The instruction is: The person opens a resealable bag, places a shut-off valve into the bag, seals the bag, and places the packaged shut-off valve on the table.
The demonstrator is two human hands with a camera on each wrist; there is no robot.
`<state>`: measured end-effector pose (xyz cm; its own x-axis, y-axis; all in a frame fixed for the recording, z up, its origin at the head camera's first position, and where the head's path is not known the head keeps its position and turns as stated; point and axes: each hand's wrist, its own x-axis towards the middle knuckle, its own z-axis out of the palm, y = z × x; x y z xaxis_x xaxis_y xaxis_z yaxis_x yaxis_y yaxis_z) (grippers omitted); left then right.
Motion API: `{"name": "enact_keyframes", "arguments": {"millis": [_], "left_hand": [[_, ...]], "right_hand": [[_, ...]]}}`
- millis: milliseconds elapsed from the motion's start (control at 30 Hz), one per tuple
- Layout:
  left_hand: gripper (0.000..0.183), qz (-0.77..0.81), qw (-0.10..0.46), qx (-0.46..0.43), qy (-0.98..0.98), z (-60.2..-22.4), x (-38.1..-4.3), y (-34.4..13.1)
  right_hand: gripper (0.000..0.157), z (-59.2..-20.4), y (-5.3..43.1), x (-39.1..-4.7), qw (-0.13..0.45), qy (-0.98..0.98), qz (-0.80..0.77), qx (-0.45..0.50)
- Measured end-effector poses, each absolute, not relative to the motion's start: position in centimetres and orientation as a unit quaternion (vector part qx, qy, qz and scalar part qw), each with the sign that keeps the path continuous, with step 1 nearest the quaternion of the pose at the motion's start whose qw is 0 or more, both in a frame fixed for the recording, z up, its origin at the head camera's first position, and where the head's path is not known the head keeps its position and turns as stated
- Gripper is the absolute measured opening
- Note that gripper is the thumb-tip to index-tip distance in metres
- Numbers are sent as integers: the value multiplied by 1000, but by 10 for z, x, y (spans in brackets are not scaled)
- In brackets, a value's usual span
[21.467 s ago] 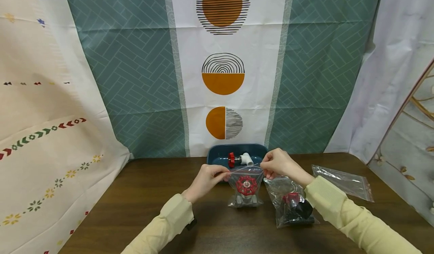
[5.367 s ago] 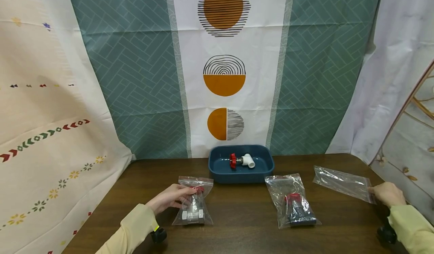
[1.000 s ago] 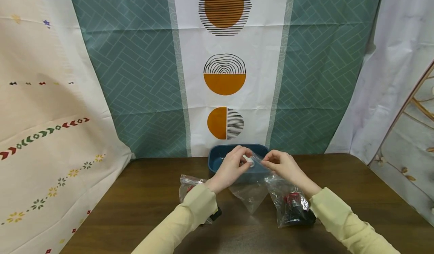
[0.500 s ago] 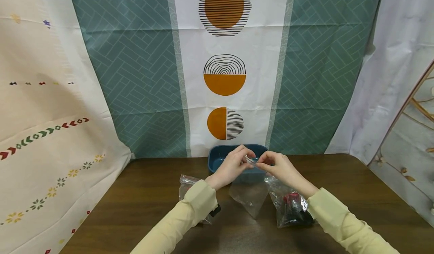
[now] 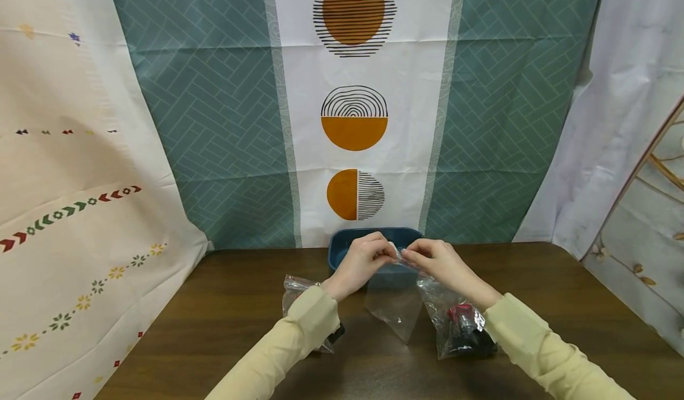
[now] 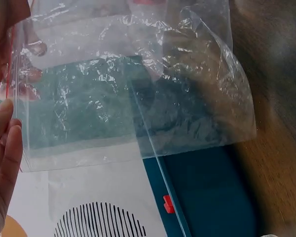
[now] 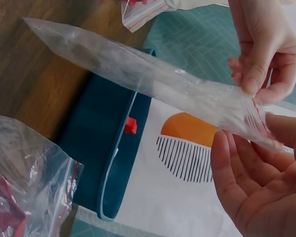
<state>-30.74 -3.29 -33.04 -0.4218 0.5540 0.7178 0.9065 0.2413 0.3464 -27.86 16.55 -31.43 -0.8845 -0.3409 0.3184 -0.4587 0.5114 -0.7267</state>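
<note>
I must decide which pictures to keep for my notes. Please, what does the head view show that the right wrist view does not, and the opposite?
Only the head view: the uppermost orange disc on the wall cloth, and the flowered cloth at the left.

Only the right wrist view: the red knob in the blue tray, and the palm side of the right hand.

Both: the left hand and right hand pinching a clear bag, the tray, the orange-and-striped disc, and another bag with a red part inside.
</note>
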Motion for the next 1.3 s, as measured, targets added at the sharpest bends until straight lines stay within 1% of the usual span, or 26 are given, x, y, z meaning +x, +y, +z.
{"name": "enact_keyframes", "arguments": {"millis": [100, 167, 300, 400, 533, 600, 767, 967, 1067, 1200, 1300], "left_hand": [[9, -378, 230, -485, -755, -330, -305, -34], [8, -370, 227, -482, -761, -329, -303, -35], [8, -333, 233, -475, -780, -327, -295, -37], [9, -294, 245, -481, -789, -326, -288, -38], [9, -253, 256, -494, -791, -325, -280, -40], [8, -237, 255, -496, -795, -326, -277, -41], [4, -203, 235, -493, -813, -329, -271, -41], [6, -197, 206, -502, -817, -327, -261, -38], [7, -203, 198, -518, -807, -326, -257, -37], [8, -206, 187, -533, -799, -327, -255, -36], [13, -197, 199, -539, -795, -328, -255, -37]], "right_hand": [[10, -313, 166, -280, 77, -872, 419, 242], [6, -313, 166, -282, 86, -875, 404, 251], [7, -312, 165, -285, 105, -879, 381, 268], [11, -312, 164, -287, 131, -879, 360, 283], [19, -310, 162, -289, 173, -878, 334, 296], [19, -309, 161, -291, 192, -878, 322, 297], [13, -307, 159, -293, 235, -885, 271, 298], [13, -305, 155, -294, 268, -885, 232, 302], [13, -305, 152, -295, 278, -883, 226, 303], [12, -305, 150, -296, 276, -887, 220, 298], [11, -307, 150, -296, 268, -891, 216, 294]]}}
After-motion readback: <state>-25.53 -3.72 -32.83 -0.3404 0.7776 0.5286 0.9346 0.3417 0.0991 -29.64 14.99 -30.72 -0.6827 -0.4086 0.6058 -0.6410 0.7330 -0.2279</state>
